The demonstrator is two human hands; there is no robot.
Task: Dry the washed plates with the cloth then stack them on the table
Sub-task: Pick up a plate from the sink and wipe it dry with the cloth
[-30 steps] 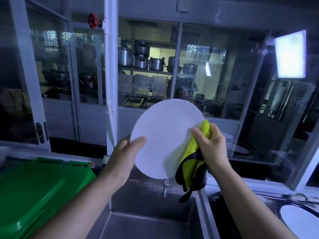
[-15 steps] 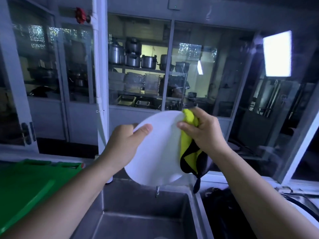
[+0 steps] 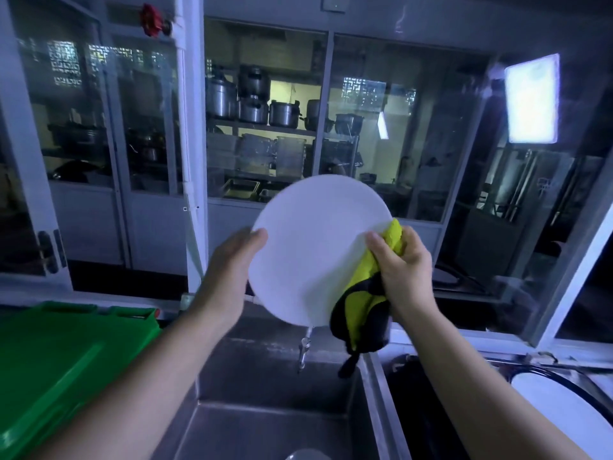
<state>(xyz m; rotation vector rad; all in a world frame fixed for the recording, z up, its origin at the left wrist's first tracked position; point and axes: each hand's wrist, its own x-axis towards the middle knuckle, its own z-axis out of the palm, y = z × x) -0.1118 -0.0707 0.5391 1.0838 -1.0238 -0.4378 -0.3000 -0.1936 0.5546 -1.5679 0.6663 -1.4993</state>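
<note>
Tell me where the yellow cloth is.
In the head view, the yellow cloth is in the right hand, at the plate's right edge, over the sink.

Left hand (image 3: 229, 263): only the thumb and back show, the fingers sit behind the plate (image 3: 311, 247). The plate's lower-right rim is covered by the cloth (image 3: 365, 300) and right hand (image 3: 401, 270); can't tell how far the cloth wraps round the back. Tap (image 3: 303, 350): top hidden behind the plate. Green lid (image 3: 66, 360) is cut by the left and bottom edges. Second white plate (image 3: 564, 410) is cut by the right and bottom edges. Pale round thing (image 3: 306, 454) in the sink (image 3: 232, 376) is mostly cut off at the bottom edge, unidentifiable. Basin (image 3: 424, 410) right of the sink: too dark to read. Shelf items (image 3: 262, 154) behind the glass (image 3: 381, 144): dim, blurred by reflections.
</note>
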